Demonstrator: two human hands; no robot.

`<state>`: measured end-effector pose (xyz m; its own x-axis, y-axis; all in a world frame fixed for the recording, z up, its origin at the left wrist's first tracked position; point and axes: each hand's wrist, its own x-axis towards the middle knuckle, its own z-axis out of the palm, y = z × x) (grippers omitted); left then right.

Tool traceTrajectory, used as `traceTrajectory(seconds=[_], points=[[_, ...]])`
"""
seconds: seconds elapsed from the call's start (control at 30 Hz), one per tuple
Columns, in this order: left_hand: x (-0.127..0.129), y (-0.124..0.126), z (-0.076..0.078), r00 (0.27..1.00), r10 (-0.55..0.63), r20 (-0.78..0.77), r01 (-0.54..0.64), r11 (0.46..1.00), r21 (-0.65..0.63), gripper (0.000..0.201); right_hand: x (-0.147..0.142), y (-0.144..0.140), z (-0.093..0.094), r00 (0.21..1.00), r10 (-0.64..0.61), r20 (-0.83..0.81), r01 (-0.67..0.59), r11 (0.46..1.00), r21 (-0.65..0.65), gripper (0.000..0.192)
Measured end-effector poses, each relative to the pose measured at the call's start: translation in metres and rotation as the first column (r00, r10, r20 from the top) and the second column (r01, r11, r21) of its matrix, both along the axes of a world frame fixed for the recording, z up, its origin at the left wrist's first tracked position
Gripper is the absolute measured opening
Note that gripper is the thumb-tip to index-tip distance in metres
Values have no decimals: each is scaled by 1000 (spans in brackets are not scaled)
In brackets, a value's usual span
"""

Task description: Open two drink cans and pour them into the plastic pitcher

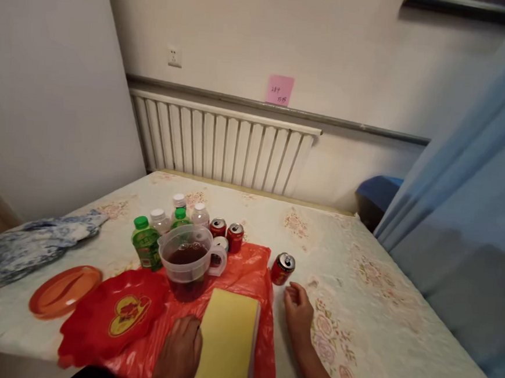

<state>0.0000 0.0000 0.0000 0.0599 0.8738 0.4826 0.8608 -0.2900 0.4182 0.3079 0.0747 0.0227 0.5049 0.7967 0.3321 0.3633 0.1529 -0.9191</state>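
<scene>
Standing there, it looked like things were barely underway. Taking the clear pitcher as my landmark: it sat in the middle of the desk, already holding dark liquid up to maybe half, so my guess was some pouring was done. The rest looked untouched, as far as I could tell.

Going big to small: the desk had a pale floral cover and was pushed up against a white radiator on the wall well behind the pitcher. A blue curtain hung far off to the pitcher's right. A blue-and-white cloth lay bunched way to its left. Under and in front of the pitcher was a red plastic bag, with a yellow pad lying on it just in front. An orange plate sat to the pitcher's front left. Just behind it stood a cluster of bottles, green and clear, with their caps on, and next to those some red cans.

The left hand rested flat, fingers loosely down, on the bag beside the pad, holding nothing. The right hand lay on the desk, fingers curled loosely and empty, just short of a lone red can standing to the pitcher's right, not touching it.
</scene>
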Motion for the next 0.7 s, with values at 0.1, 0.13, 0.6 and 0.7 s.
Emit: traceTrajectory(seconds=[0.1, 0.13, 0.6, 0.7], points=[[1, -1, 0, 1000, 9, -9, -9, 1000, -13, 26, -32, 3, 26, 962, 234, 138, -240, 970, 28, 22], [1, -2, 0, 1000, 15, -13, -15, 1000, -12, 27, -44, 8, 34, 937, 297, 186, -307, 951, 30, 20], [0, -2, -20, 998, 68, -12, -68, 996, -58, 27, -144, 107, 65, 611, 521, 595, -616, 786, -55, 54], [-2, -1, -26, 998, 65, -24, -66, 996, -67, 29, -148, 117, 64, 566, 544, 619, -603, 785, -138, 56]])
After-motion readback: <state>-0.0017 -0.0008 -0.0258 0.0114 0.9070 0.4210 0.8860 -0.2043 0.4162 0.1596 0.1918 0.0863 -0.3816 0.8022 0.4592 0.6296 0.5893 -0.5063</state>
